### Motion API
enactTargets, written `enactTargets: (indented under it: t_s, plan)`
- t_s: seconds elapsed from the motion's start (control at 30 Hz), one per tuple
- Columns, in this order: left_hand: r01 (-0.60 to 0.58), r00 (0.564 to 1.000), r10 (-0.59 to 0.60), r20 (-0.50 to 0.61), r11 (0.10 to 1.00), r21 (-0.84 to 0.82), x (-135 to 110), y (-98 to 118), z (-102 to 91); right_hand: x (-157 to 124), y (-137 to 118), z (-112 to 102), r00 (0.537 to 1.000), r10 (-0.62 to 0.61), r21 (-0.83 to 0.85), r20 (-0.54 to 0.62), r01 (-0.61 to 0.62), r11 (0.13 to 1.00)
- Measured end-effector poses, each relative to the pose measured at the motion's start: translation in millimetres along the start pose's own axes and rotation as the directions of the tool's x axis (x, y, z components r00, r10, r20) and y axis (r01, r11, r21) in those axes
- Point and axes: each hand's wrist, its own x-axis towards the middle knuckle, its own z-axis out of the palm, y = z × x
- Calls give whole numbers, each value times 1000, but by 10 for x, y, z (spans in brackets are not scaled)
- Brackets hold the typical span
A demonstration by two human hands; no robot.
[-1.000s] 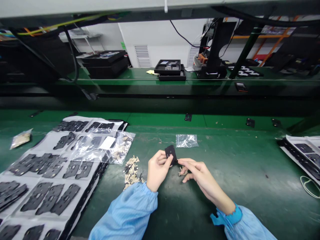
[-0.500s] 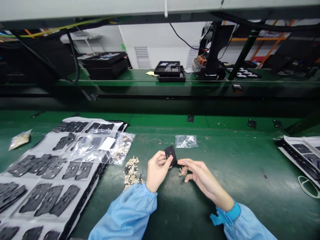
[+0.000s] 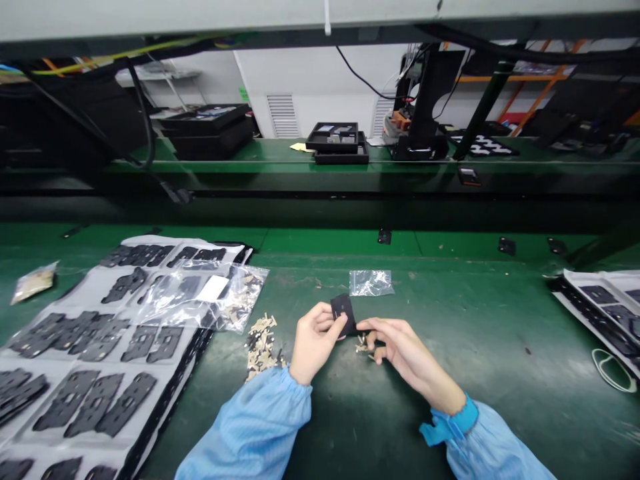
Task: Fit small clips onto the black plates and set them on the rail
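The left hand (image 3: 315, 340), just below the middle of the frame, pinches a small black plate (image 3: 343, 308) between thumb and fingers, tilted up off the bench (image 3: 380, 427). The right hand (image 3: 400, 347) meets it from the right: its foremost fingertip is at the plate's lower right corner, the other fingers loosely curled below. Whether it grips a small part there I cannot tell.

The step in hand looks like fine work on that corner. The move calls for a steady left pinch and light, precise fingertip pressure, with the plate's angle kept.

A few loose metal pieces (image 3: 361, 345) lie just beneath the right fingers. Left of the left hand is a pile of tan and black pieces (image 3: 261, 343). Above the hands lies a small clear zip bag (image 3: 371, 283). Farther out, at the left of the frame, a white compartmented tray (image 3: 90, 288) bears rows of black plates (image 3: 67, 400), partly under a large clear bag (image 3: 175, 293).
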Motion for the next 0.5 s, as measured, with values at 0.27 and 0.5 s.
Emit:
enactTargets:
  t_s: [0.27, 0.5]
  plan:
    - [32, 997, -30, 75, 999, -30, 3, 13, -10, 18, 21, -19, 999, -34, -105, -40, 29, 994]
    - [70, 992, -68, 102, 997, -18, -25, 56, 5, 37, 97, 1, 995, -54, -111, -87, 44, 993]
